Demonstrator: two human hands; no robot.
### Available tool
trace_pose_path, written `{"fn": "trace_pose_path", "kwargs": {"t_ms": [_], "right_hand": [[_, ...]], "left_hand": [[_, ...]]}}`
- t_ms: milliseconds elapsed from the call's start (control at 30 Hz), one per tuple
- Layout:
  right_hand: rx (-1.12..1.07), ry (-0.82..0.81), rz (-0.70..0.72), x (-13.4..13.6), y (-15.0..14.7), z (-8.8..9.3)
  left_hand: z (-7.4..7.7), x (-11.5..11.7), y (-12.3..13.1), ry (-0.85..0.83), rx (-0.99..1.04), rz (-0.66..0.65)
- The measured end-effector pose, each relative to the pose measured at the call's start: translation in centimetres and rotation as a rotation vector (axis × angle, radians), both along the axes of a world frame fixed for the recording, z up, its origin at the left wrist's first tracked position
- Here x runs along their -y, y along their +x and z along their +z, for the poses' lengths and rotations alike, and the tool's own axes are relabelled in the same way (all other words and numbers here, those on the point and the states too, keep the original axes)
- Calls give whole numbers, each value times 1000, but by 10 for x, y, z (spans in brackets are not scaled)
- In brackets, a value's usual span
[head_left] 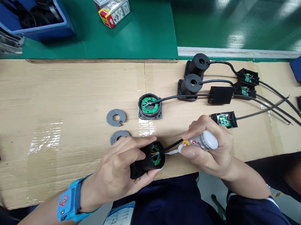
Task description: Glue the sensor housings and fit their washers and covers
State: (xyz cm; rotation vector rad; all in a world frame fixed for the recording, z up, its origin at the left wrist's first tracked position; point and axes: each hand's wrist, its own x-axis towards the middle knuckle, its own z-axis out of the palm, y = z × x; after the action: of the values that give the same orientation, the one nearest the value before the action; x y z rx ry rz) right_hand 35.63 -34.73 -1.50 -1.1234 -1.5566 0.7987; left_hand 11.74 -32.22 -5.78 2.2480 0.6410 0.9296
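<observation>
Head view: right hand [214, 157] grip clamped on a glue tube [204, 140] marked with a red "2", nozzle at the black housing [144, 166] clasped in the left hand [116, 171] grip.

A single view is given, taken from the person's head and directed forward and down onto the desk [64, 97]. The left hand [116, 171] on the black housing [142, 165] and the right hand [214, 158] on the glue tube [205, 140] are seen closest, at the near edge; the green mat [135, 33] is seen far off.
</observation>
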Motion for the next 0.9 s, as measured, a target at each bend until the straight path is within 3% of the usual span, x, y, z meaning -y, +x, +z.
{"fn": "trace_pose_path", "kwargs": {"t_ms": [333, 433, 667, 900], "right_hand": [[202, 179, 0, 6, 2, -3], [76, 160, 19, 8, 5, -8], [-493, -46, -179, -1, 3, -21], [-422, -138, -70, -13, -7, -13]], "left_hand": [[4, 0, -4, -240, -32, 25], [6, -2, -3, -333, -28, -6], [2, -1, -1, -483, 56, -38], [4, 0, 6, -529, 97, -117]]}}
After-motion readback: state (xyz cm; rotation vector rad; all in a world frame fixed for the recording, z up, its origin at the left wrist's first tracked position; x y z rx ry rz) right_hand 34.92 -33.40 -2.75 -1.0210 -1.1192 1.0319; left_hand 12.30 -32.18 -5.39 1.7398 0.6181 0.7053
